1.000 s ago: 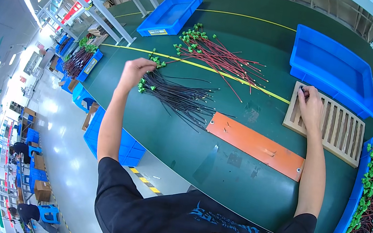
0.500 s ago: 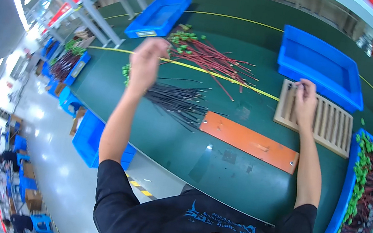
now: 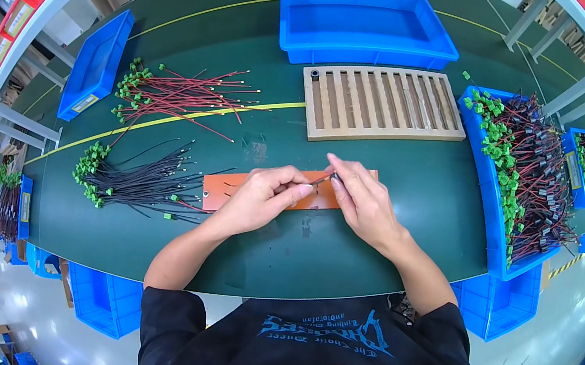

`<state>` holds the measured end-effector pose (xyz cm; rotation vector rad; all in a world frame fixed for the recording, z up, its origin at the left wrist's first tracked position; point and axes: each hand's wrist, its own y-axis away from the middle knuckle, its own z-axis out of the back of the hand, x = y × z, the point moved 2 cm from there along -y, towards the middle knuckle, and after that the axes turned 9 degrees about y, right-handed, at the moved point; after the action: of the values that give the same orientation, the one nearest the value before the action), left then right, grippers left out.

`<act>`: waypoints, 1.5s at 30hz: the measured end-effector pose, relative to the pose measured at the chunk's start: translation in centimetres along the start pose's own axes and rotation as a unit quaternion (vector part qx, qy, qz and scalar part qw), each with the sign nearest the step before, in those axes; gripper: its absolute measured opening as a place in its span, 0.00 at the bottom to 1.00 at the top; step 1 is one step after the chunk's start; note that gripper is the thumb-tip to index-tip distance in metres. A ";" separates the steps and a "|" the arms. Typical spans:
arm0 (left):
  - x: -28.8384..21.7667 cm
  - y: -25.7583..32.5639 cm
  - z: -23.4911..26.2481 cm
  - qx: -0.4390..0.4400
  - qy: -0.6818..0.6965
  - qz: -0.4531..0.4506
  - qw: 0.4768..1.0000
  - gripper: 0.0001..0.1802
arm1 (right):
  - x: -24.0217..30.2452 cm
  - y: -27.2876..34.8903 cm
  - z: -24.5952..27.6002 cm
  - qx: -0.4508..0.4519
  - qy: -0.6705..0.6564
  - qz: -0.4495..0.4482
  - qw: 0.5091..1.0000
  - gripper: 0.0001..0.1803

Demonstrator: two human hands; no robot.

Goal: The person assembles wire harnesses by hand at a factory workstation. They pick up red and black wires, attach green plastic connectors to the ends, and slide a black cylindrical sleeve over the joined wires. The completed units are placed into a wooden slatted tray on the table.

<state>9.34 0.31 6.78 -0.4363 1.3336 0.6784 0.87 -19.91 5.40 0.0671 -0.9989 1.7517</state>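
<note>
Both hands were brought together over the orange plate (image 3: 267,192); a thin wire (image 3: 318,180) was pinched lengthwise between left hand (image 3: 259,196) and right hand (image 3: 363,198), each grip clenched on it.

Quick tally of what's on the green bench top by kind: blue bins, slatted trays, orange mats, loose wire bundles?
Blue bins on the bench: 2, large one at the back, narrow one at left.
Wooden slatted tray: 1.
Orange mat under the left hand and right hand: 1.
Loose wire bundles: 2, red and black.
Total: 6.
</note>
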 end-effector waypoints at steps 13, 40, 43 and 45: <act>0.7 -0.3 -1.5 -0.032 -0.023 -0.106 0.994 0.11 | -2.3 1.2 -1.5 -0.014 -0.440 -0.225 0.869 0.17; 3.0 4.1 2.9 -0.061 -0.086 -0.066 0.992 0.10 | -3.9 0.9 -1.6 -0.103 -0.549 -0.273 0.783 0.11; 2.8 3.9 1.9 -0.035 -0.047 -0.062 0.996 0.09 | 0.3 1.0 -4.5 0.043 -0.550 -0.257 0.793 0.12; 2.5 4.1 1.9 -0.024 -0.014 -0.048 0.998 0.08 | 1.8 1.8 -6.7 0.110 -0.502 -0.256 0.819 0.12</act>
<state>8.25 5.04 5.11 -0.5240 1.2633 0.6356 1.33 -14.36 0.84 1.4043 -1.3159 1.2500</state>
